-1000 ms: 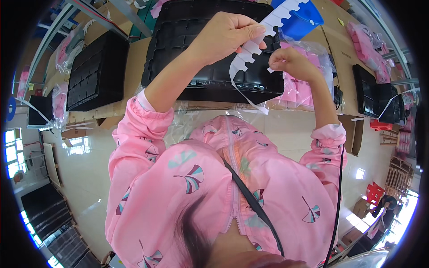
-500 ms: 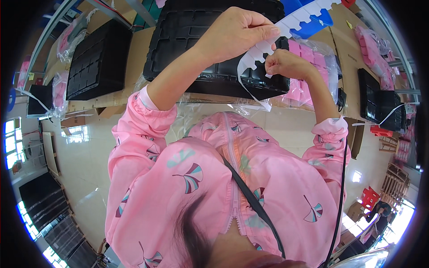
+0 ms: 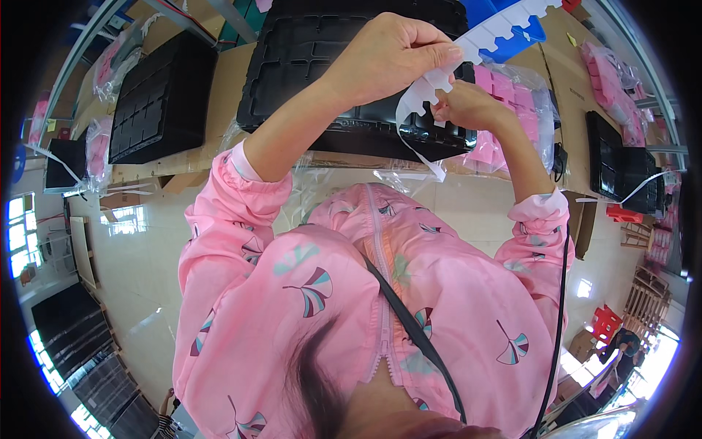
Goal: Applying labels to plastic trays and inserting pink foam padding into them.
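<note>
My left hand point(image 3: 398, 58) pinches a long white strip point(image 3: 497, 33) with a row of notches along one edge. The strip slants from the upper right down past my fingers, and a thin white ribbon point(image 3: 420, 151) curls from its lower end. My right hand point(image 3: 468, 106) is closed just below and right of the left, close to the notched edge. A small white piece point(image 3: 439, 123) shows at its fingertips. Beneath both hands lies a large black plastic tray point(image 3: 292, 73) with a ribbed surface, partly covered by my left forearm.
Pink blocks in clear plastic wrap point(image 3: 523, 95) lie right of the tray, with a blue bin point(image 3: 515, 45) behind. Another black tray point(image 3: 157, 99) stands at the left on the cardboard-covered table point(image 3: 225, 88). More black trays point(image 3: 618, 157) and pink packs point(image 3: 610, 88) sit far right.
The strip and my left hand have shifted slightly right. My right hand has moved a little, its fingertips now closer under the notched edge.
</note>
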`<state>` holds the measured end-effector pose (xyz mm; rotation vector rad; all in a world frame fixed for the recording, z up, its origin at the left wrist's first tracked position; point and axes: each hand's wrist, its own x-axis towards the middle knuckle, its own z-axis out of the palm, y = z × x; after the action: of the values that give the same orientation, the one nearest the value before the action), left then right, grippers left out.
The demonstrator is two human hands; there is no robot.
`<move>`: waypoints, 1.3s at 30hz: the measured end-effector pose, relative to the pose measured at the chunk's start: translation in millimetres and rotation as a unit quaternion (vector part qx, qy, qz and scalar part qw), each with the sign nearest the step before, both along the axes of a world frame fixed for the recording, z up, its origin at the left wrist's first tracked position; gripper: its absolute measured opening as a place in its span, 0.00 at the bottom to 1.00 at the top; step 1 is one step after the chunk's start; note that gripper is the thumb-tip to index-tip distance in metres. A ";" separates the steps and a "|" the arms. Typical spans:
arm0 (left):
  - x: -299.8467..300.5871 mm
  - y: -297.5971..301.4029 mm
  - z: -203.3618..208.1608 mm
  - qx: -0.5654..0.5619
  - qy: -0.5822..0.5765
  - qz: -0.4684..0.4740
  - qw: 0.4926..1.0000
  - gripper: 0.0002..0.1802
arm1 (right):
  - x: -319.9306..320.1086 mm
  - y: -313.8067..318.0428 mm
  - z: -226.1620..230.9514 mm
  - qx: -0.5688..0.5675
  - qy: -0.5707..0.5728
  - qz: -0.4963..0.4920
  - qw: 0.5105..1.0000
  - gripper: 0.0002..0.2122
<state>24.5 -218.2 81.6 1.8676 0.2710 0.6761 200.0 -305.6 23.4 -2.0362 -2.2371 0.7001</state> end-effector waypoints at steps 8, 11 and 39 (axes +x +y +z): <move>-2.7 -5.1 6.4 -0.004 0.029 0.004 1.000 0.12 | -15.4 -3.1 16.2 -0.042 -0.003 -0.069 0.997 0.03; -1.2 -5.0 1.9 -0.017 0.024 -0.012 1.000 0.12 | -6.7 -11.3 -0.1 0.060 0.026 -0.074 0.995 0.06; 26.3 -4.6 -1.1 -0.078 0.042 0.009 0.996 0.10 | -48.7 -28.3 15.3 0.673 0.088 -0.119 0.724 0.09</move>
<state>50.7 -222.8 80.5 1.7485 0.3849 0.5723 151.4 -334.0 38.7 -1.2546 -1.4083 -0.6318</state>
